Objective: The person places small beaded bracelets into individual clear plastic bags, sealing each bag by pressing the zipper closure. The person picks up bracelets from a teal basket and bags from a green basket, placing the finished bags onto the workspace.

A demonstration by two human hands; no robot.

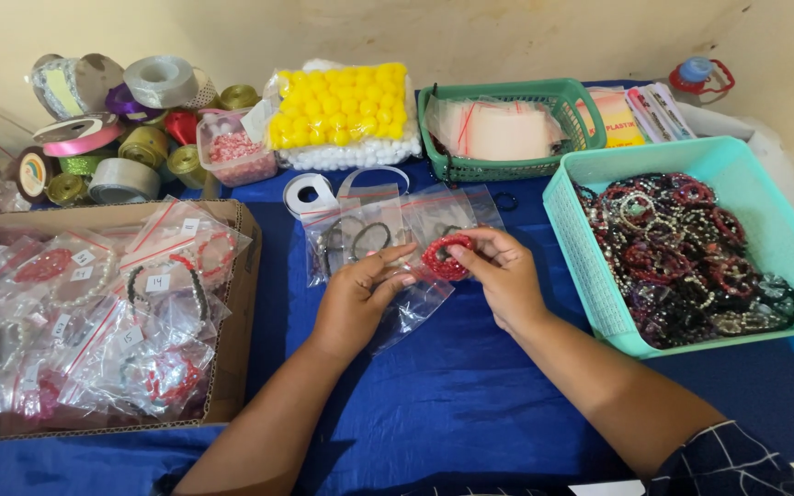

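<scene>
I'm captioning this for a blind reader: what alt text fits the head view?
A right hand holds a red beaded bracelet at the mouth of a small clear plastic bag held by the left hand, above a blue tablecloth. A turquoise plastic basket of bracelets sits right; a cardboard box of bagged bracelets sits left.

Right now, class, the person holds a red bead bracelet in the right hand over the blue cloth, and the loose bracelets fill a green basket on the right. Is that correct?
Not quite. The loose bracelets lie in a turquoise tray, not a green basket; the head view shows it. The rest stands: the right hand holds the red bead bracelet over the blue cloth.
</scene>
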